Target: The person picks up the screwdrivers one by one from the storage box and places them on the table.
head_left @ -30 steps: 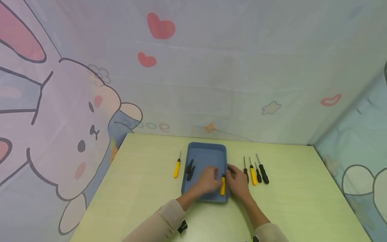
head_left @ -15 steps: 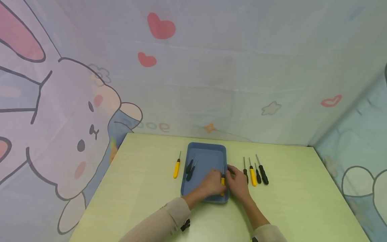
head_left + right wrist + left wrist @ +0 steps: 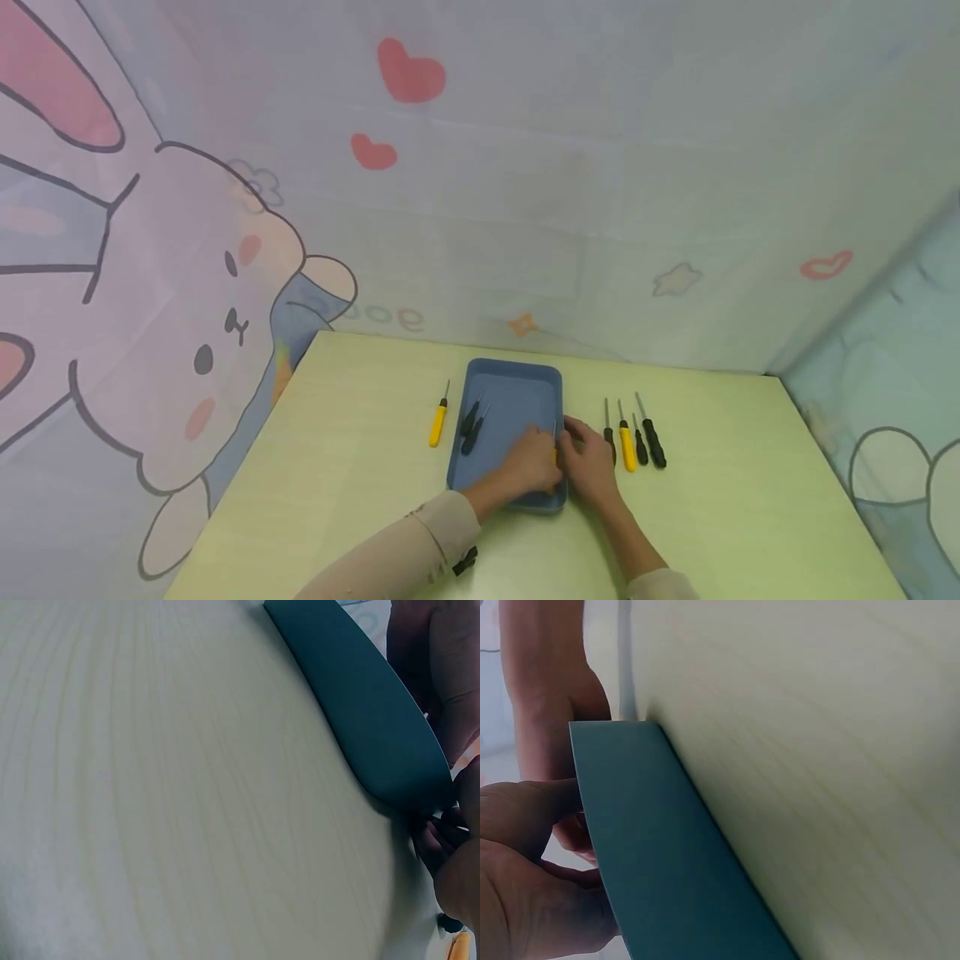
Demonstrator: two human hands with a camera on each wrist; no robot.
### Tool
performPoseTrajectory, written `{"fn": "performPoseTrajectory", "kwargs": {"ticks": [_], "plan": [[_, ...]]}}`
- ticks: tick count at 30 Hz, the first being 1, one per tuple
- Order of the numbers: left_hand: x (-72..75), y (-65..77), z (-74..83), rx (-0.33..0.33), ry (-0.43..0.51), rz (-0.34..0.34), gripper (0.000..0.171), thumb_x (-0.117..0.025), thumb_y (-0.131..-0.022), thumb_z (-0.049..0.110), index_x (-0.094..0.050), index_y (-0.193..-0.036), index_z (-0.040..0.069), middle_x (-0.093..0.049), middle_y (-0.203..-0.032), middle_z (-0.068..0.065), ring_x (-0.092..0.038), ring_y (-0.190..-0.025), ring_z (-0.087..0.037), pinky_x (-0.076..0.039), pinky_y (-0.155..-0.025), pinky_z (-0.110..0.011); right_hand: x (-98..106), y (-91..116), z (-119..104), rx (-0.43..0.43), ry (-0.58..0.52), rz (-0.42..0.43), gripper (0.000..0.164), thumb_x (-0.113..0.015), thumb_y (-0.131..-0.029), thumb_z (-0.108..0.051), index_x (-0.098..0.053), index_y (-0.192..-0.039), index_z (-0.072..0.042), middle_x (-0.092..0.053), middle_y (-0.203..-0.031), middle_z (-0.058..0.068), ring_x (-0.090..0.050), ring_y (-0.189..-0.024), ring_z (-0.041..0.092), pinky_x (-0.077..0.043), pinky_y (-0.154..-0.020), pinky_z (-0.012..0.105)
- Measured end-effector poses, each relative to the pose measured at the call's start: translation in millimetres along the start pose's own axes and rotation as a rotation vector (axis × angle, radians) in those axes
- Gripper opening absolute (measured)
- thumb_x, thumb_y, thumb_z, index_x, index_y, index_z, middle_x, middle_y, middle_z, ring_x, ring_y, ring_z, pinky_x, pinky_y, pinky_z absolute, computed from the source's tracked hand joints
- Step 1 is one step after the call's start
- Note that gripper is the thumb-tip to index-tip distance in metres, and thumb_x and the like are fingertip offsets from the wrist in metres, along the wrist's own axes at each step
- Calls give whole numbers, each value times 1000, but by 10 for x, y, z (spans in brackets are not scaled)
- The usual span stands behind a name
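Pale green table (image 3: 360, 467) was seen at lower centre, with a blue tray (image 3: 510, 392) on it. At the tray's right edge, a yellow screwdriver (image 3: 555, 455) was pinched between left hand (image 3: 528, 467) and right hand (image 3: 588, 462).

Soft, even, fairly bright light with only faint shadows and no glare. The head view is wide-angle, bending the pale green wooden table (image 3: 360, 467) at its edges. Both wrist views are close, blurred and out of focus.

A pale green table (image 3: 360, 467) stands against what looks like cloth walls (image 3: 570, 208) printed with a rabbit (image 3: 187, 333) and hearts (image 3: 411, 71).
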State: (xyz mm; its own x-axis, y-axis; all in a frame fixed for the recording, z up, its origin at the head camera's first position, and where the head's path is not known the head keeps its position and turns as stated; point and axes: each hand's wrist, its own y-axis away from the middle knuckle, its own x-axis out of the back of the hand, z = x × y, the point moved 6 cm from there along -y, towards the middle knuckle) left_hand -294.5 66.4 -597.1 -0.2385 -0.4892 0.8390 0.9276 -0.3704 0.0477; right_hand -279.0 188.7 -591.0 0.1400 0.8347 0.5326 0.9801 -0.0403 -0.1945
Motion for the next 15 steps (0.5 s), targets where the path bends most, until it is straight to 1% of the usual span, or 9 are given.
{"fn": "performPoseTrajectory", "kwargs": {"ticks": [2,4,6,11,14,15], "plan": [[72,55,64,2,-14,1,16,-82,-72,12,-69,-79,6,-63,-102,-15,-54,-80,-21,-51,-60,-28,3,-2,2,-1,-5,-1,36,-61,-106,-15,-68,-139,-2,-72,-131,18,-66,-125,39,-51,-110,58],[88,72,86,11,-24,2,22,-83,-70,12,-72,-86,3,-64,-108,-17,-56,-81,-22,-53,-62,-28,2,-4,4,-4,-7,-3,36,-61,-106,-15,-68,-139,-3,-72,-131,18,-67,-124,39,-51,-110,58],[107,89,104,13,-27,7,26,-84,-70,13,-72,-91,2,-64,-108,-16,-56,-82,-22,-53,-62,-29,0,-5,3,-5,-9,-5,35,-61,-106,-15,-69,-138,-3,-72,-131,17,-67,-124,38,-51,-110,58],[146,111,127,20,-12,17,26,-83,-72,13,-71,-92,1,-64,-103,-14,-55,-86,-23,-52,-64,-29,8,-9,-5,3,-8,5,35,-62,-105,-14,-69,-137,-3,-73,-129,17,-68,-122,38,-52,-109,58],[148,116,109,46,-8,20,33,-83,-72,16,-71,-99,1,-63,-107,-13,-54,-86,-21,-52,-66,-28,7,-7,-5,6,-7,6,35,-62,-105,-14,-69,-138,-2,-74,-129,17,-68,-122,38,-51,-109,58],[172,131,122,56,3,16,36,-83,-72,16,-71,-102,0,-63,-109,-14,-54,-86,-21,-53,-66,-29,4,-7,-3,6,-6,4,36,-62,-105,-14,-68,-138,-2,-74,-129,18,-68,-122,38,-51,-109,58]]}}
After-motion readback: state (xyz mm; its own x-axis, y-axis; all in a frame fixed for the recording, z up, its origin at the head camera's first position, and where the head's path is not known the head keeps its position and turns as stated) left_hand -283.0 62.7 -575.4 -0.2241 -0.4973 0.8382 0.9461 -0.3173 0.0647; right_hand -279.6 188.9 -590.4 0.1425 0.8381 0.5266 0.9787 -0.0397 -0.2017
